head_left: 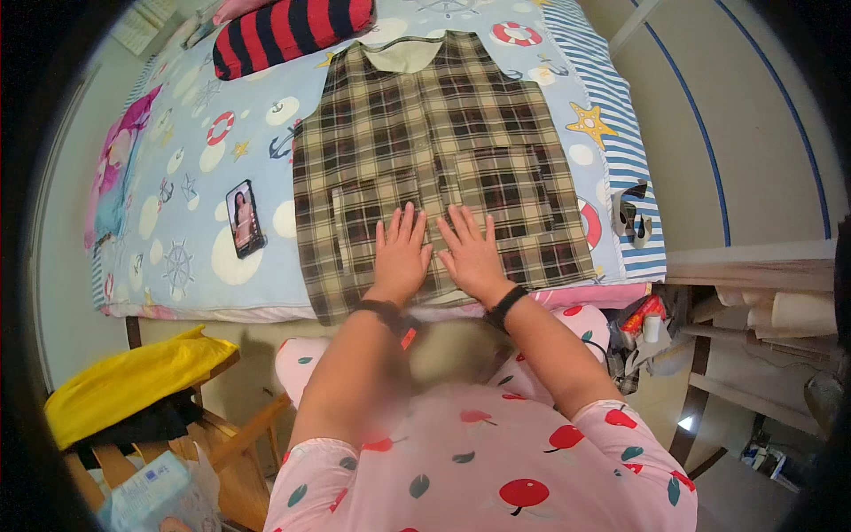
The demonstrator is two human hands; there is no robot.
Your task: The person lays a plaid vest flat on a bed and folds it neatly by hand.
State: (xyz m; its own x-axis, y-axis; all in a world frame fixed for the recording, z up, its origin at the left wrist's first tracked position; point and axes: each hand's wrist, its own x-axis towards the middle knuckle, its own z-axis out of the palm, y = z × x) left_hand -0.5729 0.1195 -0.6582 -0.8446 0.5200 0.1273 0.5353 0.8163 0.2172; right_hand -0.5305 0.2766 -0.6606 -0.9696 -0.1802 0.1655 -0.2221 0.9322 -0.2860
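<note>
A sleeveless plaid vest in brown, black and cream (399,133) lies spread on a bed, its neckline away from me. My left hand (401,253) rests palm down on the lower middle of the vest, fingers apart. Beside it, to the right, my right hand (471,251) lies flat on the same cloth, fingers also spread. Neither hand grips anything. Both wrists wear dark bands. Left of the vest, a smartphone (244,219) with a lit screen showing a person lies on the printed bedsheet (199,266).
A red and black striped pillow (292,34) lies beyond the vest. Pink and blue cloth (123,166) is at the bed's left, and a dark strap (631,216) at its right. Yellow cloth (139,379) covers a wooden chair (243,459) at lower left. Shelves (751,266) stand at right.
</note>
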